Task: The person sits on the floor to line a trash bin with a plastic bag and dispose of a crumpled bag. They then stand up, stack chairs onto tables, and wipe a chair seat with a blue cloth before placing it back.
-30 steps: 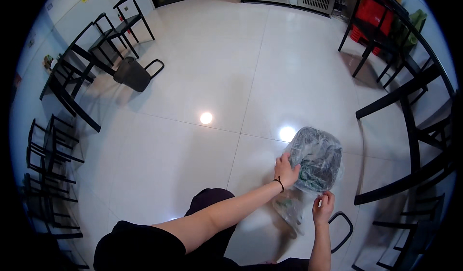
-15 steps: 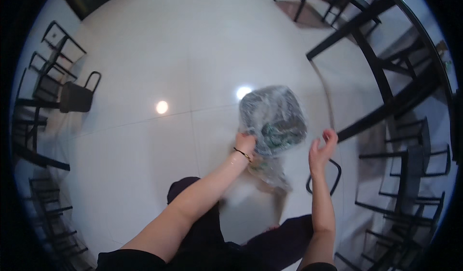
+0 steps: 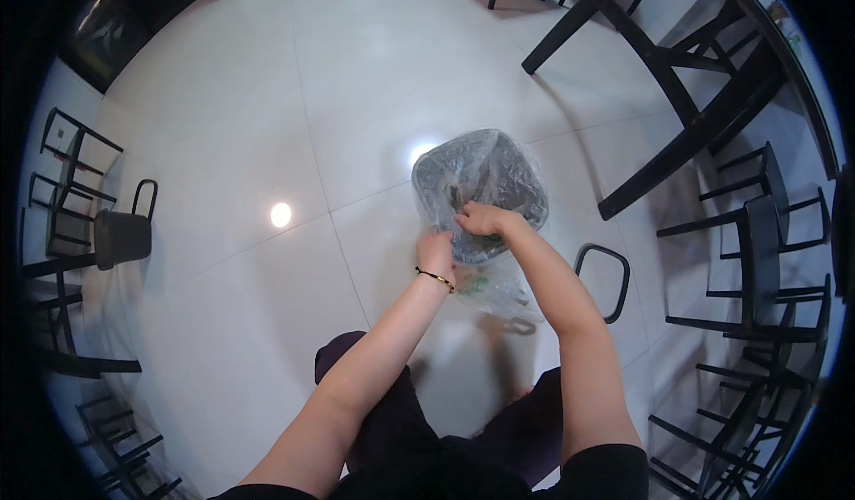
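In front of me on the floor stands a dark bin (image 3: 417,179) with rounded corners. A clear plastic bag (image 3: 499,166) lines it and is folded over its rim. My left hand (image 3: 435,252) is closed on the bag at the near left edge. Over the bin's opening, my right hand (image 3: 483,219) pinches the bag near the same side, its fingertips partly hidden. Between the bin and my legs lies another clear bag (image 3: 499,293) with something green inside, too blurred to tell.
A black rounded frame (image 3: 626,277) lies on the floor to the right. Dark table legs (image 3: 655,172) and black chairs (image 3: 757,251) line the right side. More chairs and a dark grey handled bin (image 3: 123,235) stand at the left.
My right hand has come from the open, at the right of the bin, to the bag inside it. The green contents seen there before no longer show. My left hand keeps its grip.
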Demonstrator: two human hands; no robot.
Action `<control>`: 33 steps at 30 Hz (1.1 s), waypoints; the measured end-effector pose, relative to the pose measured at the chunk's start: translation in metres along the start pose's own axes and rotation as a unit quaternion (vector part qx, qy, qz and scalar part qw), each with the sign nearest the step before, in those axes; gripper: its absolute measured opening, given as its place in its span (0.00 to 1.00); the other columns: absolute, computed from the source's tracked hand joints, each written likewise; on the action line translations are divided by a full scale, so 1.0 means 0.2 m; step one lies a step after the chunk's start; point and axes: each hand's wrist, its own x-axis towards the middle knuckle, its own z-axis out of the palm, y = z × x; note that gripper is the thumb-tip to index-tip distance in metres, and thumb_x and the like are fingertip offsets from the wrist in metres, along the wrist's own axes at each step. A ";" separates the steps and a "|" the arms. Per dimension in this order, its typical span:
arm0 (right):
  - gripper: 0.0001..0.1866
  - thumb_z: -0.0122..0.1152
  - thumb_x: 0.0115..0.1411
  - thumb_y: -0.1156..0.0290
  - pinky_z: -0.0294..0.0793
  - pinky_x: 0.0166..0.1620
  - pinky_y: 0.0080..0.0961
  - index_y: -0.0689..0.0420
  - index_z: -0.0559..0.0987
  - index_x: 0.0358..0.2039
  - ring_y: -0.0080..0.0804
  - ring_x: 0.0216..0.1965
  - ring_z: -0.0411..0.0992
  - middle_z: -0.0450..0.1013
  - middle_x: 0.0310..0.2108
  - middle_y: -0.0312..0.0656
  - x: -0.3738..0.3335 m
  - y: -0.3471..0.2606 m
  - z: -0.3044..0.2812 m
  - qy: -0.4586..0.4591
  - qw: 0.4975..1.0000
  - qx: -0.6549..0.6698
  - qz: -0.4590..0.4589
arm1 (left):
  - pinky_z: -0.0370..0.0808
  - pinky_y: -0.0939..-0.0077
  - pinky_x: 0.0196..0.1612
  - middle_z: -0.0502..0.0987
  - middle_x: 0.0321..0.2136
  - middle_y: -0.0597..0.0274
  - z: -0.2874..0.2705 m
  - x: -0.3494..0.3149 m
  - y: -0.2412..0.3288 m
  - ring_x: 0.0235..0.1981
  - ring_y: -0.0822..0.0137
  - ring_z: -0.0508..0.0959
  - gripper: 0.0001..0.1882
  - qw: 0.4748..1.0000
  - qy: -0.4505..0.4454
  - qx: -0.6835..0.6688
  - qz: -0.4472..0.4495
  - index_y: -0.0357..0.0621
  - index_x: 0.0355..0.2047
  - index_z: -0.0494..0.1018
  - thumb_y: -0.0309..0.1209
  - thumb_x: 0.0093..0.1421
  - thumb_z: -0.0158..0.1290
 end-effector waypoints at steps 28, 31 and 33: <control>0.33 0.39 0.53 0.48 0.44 0.59 0.41 0.49 0.51 0.57 0.48 0.60 0.41 0.40 0.61 0.43 0.29 -0.18 0.17 -0.196 0.967 -0.153 0.048 | 0.66 0.70 0.35 0.64 0.35 0.55 -0.17 0.07 0.11 0.32 0.66 0.66 0.10 0.933 0.301 0.097 0.173 0.37 0.31 0.67 0.23 0.45 0.48; 0.33 0.41 0.54 0.49 0.46 0.58 0.39 0.50 0.51 0.57 0.42 0.60 0.42 0.39 0.61 0.44 0.36 -0.15 0.25 -0.225 0.972 -0.067 0.012 | 0.65 0.69 0.36 0.67 0.33 0.52 -0.33 0.20 0.17 0.35 0.64 0.66 0.13 0.968 0.221 0.039 0.110 0.37 0.34 0.68 0.23 0.44 0.47; 0.34 0.42 0.53 0.49 0.46 0.58 0.38 0.50 0.50 0.57 0.41 0.60 0.42 0.39 0.61 0.43 0.38 -0.25 0.28 -0.219 0.972 -0.086 0.013 | 0.65 0.67 0.36 0.69 0.28 0.52 -0.35 0.13 0.27 0.35 0.63 0.67 0.12 0.974 0.199 -0.010 0.106 0.37 0.33 0.70 0.24 0.45 0.47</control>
